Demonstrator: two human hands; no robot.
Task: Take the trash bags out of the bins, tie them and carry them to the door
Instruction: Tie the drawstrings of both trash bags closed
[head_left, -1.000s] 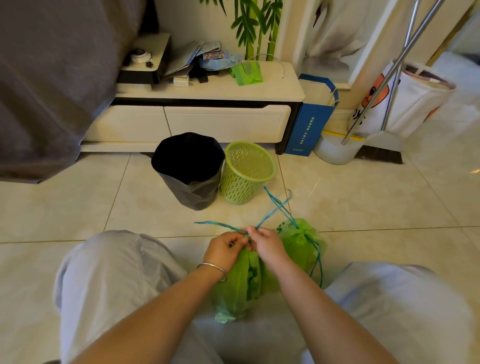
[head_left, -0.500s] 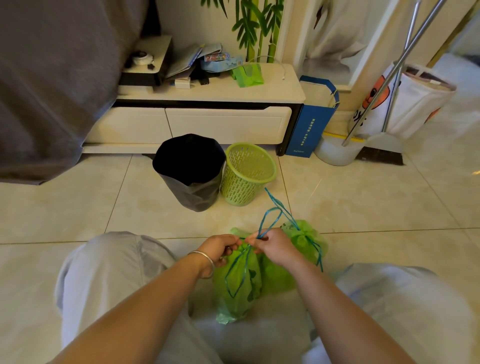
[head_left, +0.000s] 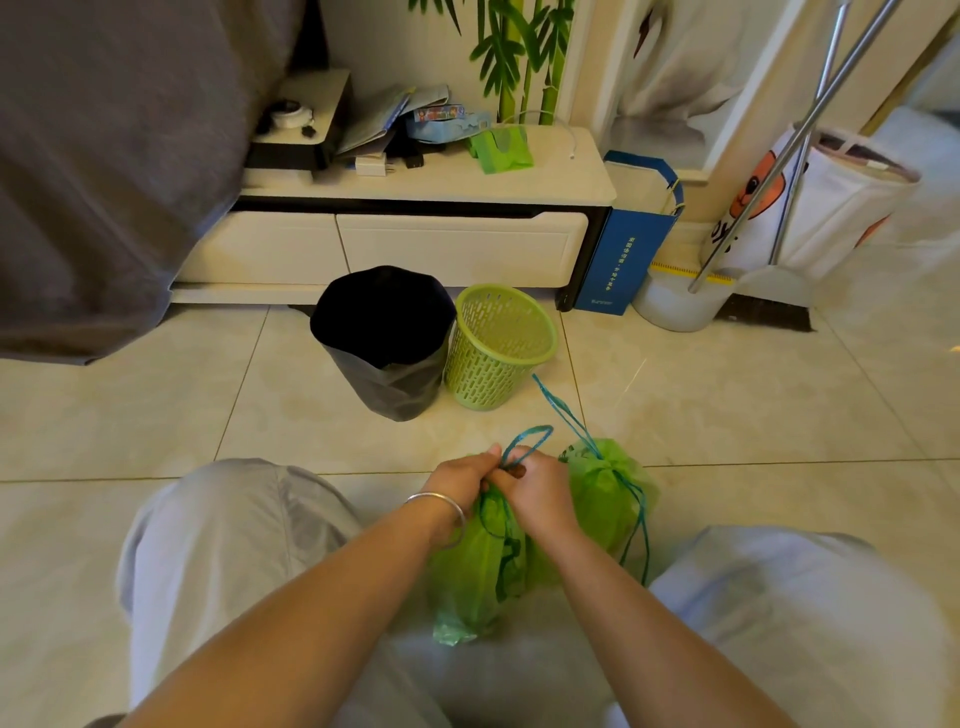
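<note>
Green trash bag (head_left: 480, 571): both hands pinch its drawstring (head_left: 527, 441).

two green bags (head_left: 608, 499), two bins (head_left: 498, 345)

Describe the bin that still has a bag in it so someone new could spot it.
Look at the white TV cabinet against the wall; two bins stand on the floor before it. The lined bin is the left one, draped in a black bag, unlike the bare green lattice basket touching its right side.

Blue paper bag (head_left: 626, 249) beside cabinet (head_left: 457, 244)
</note>
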